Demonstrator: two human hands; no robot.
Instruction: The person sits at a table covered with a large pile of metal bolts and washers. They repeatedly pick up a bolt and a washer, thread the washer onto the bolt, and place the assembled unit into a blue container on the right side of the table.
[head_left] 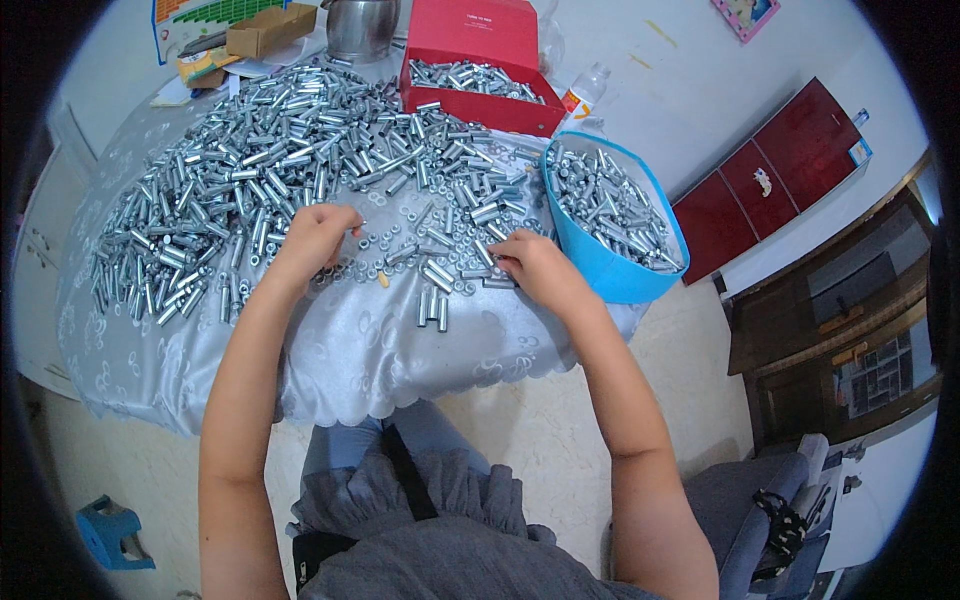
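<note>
My left hand (322, 238) is closed over the table, thumb and fingers pinched together; whatever they hold is too small to make out. Small metal nuts or rings (398, 252) lie scattered just right of it. My right hand (538, 268) is closed too, its fingertips pinching at a silver metal tube (485, 253) beside the blue fabric bin (620, 292). Between the hands and nearer me, several short tubes (433, 308) stand or lie together. A large heap of silver tubes (240, 170) covers the table's left and far side.
The blue bin holds many metal pieces. At the back stand an open red box (480, 112) of metal parts, a metal pot (362, 30), a plastic bottle (585, 92) and a cardboard box (270, 30). A silver patterned cloth (350, 370) covers the table. A blue stool (110, 535) is at lower left.
</note>
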